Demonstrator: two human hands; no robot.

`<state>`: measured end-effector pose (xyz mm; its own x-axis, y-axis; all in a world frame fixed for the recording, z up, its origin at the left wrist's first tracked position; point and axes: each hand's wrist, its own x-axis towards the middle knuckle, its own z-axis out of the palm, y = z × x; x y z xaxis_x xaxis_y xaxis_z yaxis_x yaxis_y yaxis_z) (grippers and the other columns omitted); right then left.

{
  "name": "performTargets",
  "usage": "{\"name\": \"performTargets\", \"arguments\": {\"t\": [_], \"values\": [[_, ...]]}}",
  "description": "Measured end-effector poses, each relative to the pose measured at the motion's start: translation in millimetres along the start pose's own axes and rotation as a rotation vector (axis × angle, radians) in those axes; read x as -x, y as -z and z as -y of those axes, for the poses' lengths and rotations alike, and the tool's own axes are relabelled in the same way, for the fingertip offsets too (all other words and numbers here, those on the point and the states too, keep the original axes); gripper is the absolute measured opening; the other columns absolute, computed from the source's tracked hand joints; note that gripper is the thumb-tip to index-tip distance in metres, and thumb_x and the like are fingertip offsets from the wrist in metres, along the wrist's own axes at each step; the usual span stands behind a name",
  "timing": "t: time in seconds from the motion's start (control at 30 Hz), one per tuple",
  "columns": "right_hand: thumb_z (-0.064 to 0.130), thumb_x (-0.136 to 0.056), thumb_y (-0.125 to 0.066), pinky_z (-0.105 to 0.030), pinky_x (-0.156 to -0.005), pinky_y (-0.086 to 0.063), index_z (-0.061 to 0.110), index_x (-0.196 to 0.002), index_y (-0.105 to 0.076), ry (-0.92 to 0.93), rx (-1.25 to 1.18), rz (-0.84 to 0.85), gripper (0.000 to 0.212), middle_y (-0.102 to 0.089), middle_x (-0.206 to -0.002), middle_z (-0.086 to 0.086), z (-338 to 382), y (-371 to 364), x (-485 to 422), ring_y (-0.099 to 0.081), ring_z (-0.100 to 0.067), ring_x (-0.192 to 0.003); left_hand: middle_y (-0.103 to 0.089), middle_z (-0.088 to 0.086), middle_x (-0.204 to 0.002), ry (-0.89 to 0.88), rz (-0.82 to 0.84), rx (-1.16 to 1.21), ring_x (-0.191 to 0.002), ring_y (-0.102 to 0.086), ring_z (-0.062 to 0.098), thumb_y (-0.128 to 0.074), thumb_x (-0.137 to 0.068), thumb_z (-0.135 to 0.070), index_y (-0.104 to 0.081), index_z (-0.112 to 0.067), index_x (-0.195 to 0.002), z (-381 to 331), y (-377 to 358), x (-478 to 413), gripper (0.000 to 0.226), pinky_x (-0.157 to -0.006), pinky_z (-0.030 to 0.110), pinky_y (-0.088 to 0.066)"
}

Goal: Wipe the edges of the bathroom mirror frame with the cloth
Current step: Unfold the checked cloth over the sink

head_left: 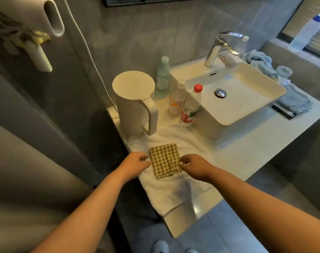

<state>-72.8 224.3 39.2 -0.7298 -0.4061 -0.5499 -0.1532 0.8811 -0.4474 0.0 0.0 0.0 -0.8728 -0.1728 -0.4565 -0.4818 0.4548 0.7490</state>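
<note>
Cloth (164, 160), checked yellow-green and folded to a rough square, lies flat on a white towel (175, 190) spread over the near end of the vanity counter (246, 148). My left hand (135, 161) sits just beside the cloth's left edge, fingers loosely curled and holding nothing; whether its fingertips touch the fabric I cannot tell. My right hand (193, 166) sits at the cloth's right edge, fingers likewise curled and empty, the tips at or just over the border. The cloth thus lies between my two hands, which are apart, one on each side. Behind the cloth stands a white electric kettle (135, 105) with its handle turned toward me. To its right stand three bottles: a green-tinted one (162, 77), a white one with an orange label (177, 99) and a red-capped one (191, 105), just beside the white vessel basin (250, 108). The black lower edge of the mirror frame (155, 3) runs along the top of the view.
</note>
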Motion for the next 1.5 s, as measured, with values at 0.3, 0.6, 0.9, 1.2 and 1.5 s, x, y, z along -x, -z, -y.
{"name": "performTargets", "arguments": {"t": [0.3, 0.6, 0.9, 1.2, 1.5], "values": [[0.012, -0.093, -0.054, -0.04, -0.086, -0.056, 0.005, -0.141, -0.041, -0.264, -0.623, -0.047, 0.05, -0.054, -0.121, -0.012, -6.0, -28.8, -41.2, -0.06, -0.024, -0.096, -0.052, 0.008, -0.138, 0.178, 0.002, 0.227, -0.119, -0.053, 0.02, -0.066, -0.089, -0.017, -0.046, -0.008, -0.141, -8.6, -43.3, -36.4, 0.056, -0.102, 0.033, -0.045], [0.008, -0.095, -0.058, -0.026, -0.058, -0.047, 0.002, -0.089, -0.059, -0.257, -0.753, -0.031, 0.008, -0.052, -0.083, -0.015, -11.5, -34.5, -45.1, -0.049, -0.018, -0.066, -0.057, 0.009, -0.074, 0.407, -0.097, 0.733, -0.053, -0.048, 0.012, -0.061, -0.09, -0.003, -0.061, -0.001, -0.11, -15.3, -58.3, -49.3, 0.02, -0.049, 0.022, -0.043], [0.005, -0.094, -0.044, -0.033, -0.074, -0.053, 0.007, -0.085, -0.053, -0.149, -0.979, -0.174, 0.012, -0.054, -0.082, -0.012, -1.4, 13.2, 14.6, -0.053, -0.024, -0.078, -0.072, 0.006, -0.107, 0.088, -0.095, 1.023, -0.103, -0.066, 0.022, -0.054, -0.09, -0.002, -0.066, -0.014, -0.108, -57.9, -31.3, 6.7, 0.024, -0.083, 0.034, -0.051], [0.024, -0.091, -0.062, -0.037, -0.095, -0.052, 0.023, -0.127, -0.059, 0.075, -0.737, -0.282, 0.035, -0.059, -0.128, 0.001, 27.6, 54.3, 96.1, -0.059, -0.017, -0.109, -0.074, 0.003, -0.09, -0.336, -0.005, 0.882, -0.091, -0.069, 0.017, -0.068, -0.05, -0.015, -0.075, -0.013, -0.087, -110.0, -7.5, 84.4, 0.037, -0.074, 0.023, -0.052], [0.026, -0.09, -0.067, -0.01, -0.098, -0.031, 0.026, -0.102, -0.069, 0.585, -0.014, -0.655, 0.013, -0.056, -0.129, 0.011, 49.9, 83.1, 159.7, -0.043, -0.003, -0.122, -0.063, -0.007, -0.113, -0.684, -0.032, 0.206, -0.112, -0.061, 0.01, -0.071, -0.075, -0.003, -0.07, 0.005, -0.083, -145.8, 8.0, 125.4, 0.012, -0.093, 0.03, -0.053]]}}
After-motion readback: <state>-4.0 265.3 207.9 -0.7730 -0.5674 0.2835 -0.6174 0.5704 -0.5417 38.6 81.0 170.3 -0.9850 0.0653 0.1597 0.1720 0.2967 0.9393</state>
